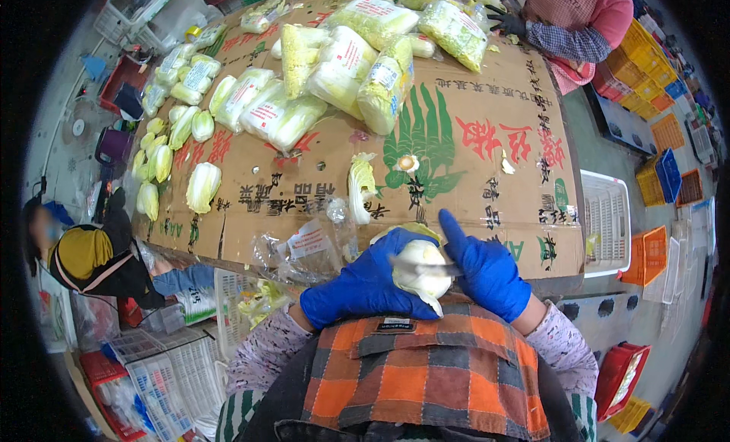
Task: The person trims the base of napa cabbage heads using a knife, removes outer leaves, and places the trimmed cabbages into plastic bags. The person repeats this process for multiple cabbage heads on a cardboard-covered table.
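Observation:
In a blue glove, my left hand grips a napa cabbage against the front of my checked apron, its pale base turned up. My right hand, gloved in blue too, holds a knife whose blurred blade lies across that base. The right index finger points away from me. Just beyond my hands, a loose cabbage leaf and a round cut-off stem slice lie on the cardboard. A clear plastic bag with a printed label is to the left of my left hand.
Cardboard covers the table. Bagged cabbages are heaped at its far side, with small bare cabbages at left. A white crate stands off the right edge. Co-workers are at the far right and left.

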The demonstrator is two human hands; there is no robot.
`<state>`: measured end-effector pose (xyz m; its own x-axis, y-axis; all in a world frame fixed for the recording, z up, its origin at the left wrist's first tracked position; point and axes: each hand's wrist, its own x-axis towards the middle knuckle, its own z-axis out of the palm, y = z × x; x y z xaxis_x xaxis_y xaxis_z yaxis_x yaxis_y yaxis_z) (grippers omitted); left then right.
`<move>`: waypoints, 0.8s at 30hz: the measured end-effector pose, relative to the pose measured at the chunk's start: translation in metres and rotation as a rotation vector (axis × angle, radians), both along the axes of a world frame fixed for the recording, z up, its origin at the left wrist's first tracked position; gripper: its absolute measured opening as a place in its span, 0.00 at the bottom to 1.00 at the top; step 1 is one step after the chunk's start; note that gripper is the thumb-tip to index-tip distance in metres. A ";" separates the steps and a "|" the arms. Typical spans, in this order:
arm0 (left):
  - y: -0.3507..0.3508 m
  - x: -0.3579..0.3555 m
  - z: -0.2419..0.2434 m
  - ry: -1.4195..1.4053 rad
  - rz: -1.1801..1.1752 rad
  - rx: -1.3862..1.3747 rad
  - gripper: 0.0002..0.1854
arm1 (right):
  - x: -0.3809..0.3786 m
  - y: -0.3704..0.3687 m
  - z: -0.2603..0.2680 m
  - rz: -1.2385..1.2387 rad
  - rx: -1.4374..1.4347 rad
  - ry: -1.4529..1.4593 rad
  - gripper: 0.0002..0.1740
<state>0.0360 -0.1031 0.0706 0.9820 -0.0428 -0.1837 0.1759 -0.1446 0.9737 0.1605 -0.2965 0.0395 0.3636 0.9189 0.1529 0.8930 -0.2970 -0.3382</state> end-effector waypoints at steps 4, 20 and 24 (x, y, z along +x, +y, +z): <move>0.000 -0.001 -0.005 -0.043 -0.057 0.046 0.49 | -0.004 0.008 0.001 0.031 0.019 0.025 0.41; 0.003 0.024 0.006 -0.587 0.193 0.762 0.52 | 0.017 0.011 0.015 -0.338 0.058 1.263 0.25; 0.007 0.035 0.010 -0.530 0.172 0.914 0.55 | 0.013 0.030 0.028 -0.397 0.429 1.808 0.23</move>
